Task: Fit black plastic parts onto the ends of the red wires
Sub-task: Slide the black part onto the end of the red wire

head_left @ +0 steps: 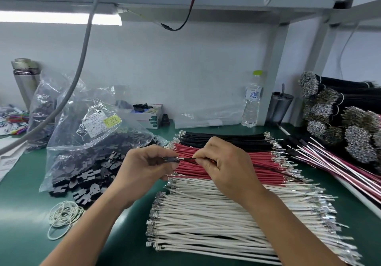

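My left hand point(144, 169) pinches a small black plastic part point(168, 159) between thumb and fingers. My right hand point(224, 166) pinches a thin dark-looking wire point(190, 158), whose metal terminal sits at the mouth of the part. The wire's far end trails out to the right behind my right hand. Both hands hover over a flat row of red wires point(263, 162) with metal terminals at both ends. A heap of black plastic parts point(90, 175) spills from a clear plastic bag point(92, 133) at the left.
On the green mat, white wires point(216, 220) lie in front of the red ones and black wires point(222, 139) behind. Rubber bands point(64, 214) lie front left. A water bottle point(252, 100), a tumbler point(281, 107) and wire bundles point(340, 117) stand at the right. A grey cable point(82, 49) hangs at the left.
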